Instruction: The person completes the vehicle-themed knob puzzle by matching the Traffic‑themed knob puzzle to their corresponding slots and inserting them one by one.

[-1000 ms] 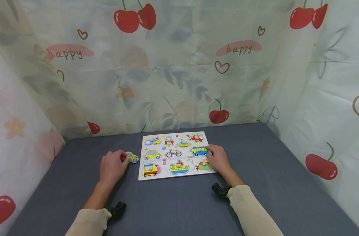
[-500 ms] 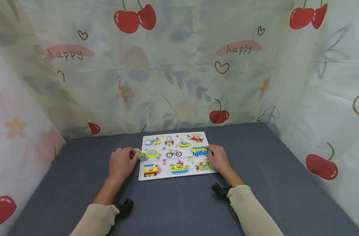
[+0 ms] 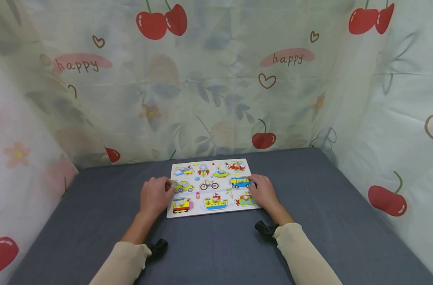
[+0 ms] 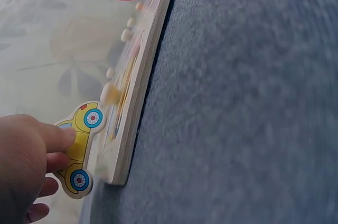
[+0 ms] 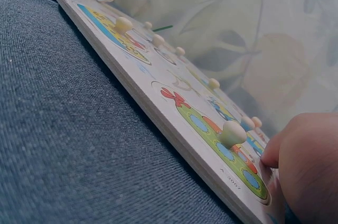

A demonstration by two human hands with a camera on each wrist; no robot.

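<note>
A yellow car puzzle piece (image 4: 79,147) is pinched between the thumb and fingers of my left hand (image 3: 155,196). In the head view it overlaps the printed yellow car (image 3: 185,187) at the left of a white knob puzzle board (image 3: 198,206). Seen from the left wrist, the piece is tilted up on its side, just off the board's edge. My right hand (image 3: 264,194) rests on the board's right edge, beside the blue bus (image 3: 239,182) and the green submarine (image 5: 219,142). Part of the right hand's grip is hidden.
Other knobbed pieces sit in the board: a train (image 3: 181,205), a ship (image 3: 215,202), a bicycle (image 3: 209,185) and a helicopter (image 3: 236,166). Dark grey cloth (image 3: 216,245) covers the table. Printed curtains (image 3: 216,79) enclose the back and sides.
My left hand has moved right with the car piece, from beside the board to over its left edge. The right hand and the board have stayed put.
</note>
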